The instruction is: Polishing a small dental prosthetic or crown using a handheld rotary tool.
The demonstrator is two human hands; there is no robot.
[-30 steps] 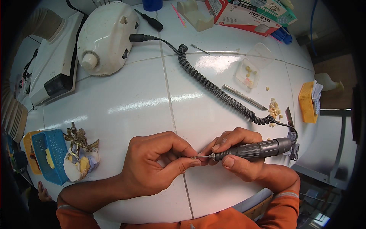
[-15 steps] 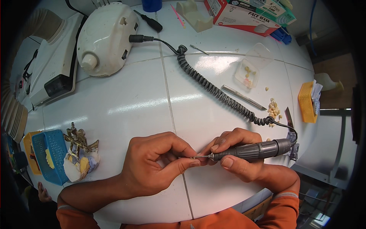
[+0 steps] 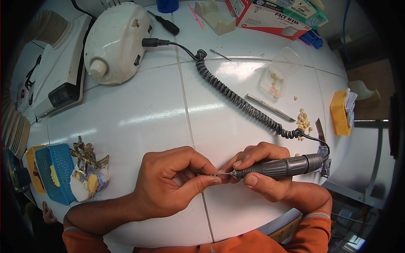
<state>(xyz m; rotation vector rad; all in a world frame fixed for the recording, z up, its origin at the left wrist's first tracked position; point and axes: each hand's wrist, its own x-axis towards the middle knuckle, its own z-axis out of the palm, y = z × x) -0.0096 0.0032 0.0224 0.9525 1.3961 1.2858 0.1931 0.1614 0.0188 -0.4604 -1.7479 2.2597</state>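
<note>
My left hand (image 3: 168, 179) pinches a tiny pale piece (image 3: 213, 175) between thumb and index finger, at the thin bur of a dark grey rotary handpiece (image 3: 287, 166). My right hand (image 3: 268, 187) grips the handpiece lying level, fingertips close beside those of my left. A coiled black cord (image 3: 240, 101) runs from the handpiece up to a white motor control unit (image 3: 114, 42). Small tooth-like pieces (image 3: 303, 122) lie in a pile beyond my right hand, near a steel knife-like tool (image 3: 270, 107) and an open clear box (image 3: 274, 84).
A metal articulator with plaster (image 3: 88, 160), blue basket (image 3: 55, 173) and yellow baskets (image 3: 339, 114) flank the work area. A white machine with hose (image 3: 59, 71), screwdriver (image 3: 166, 23), mask boxes (image 3: 274, 19) and blue cup (image 3: 168, 5) stand behind. Another person's hand (image 3: 48, 213) shows at lower left.
</note>
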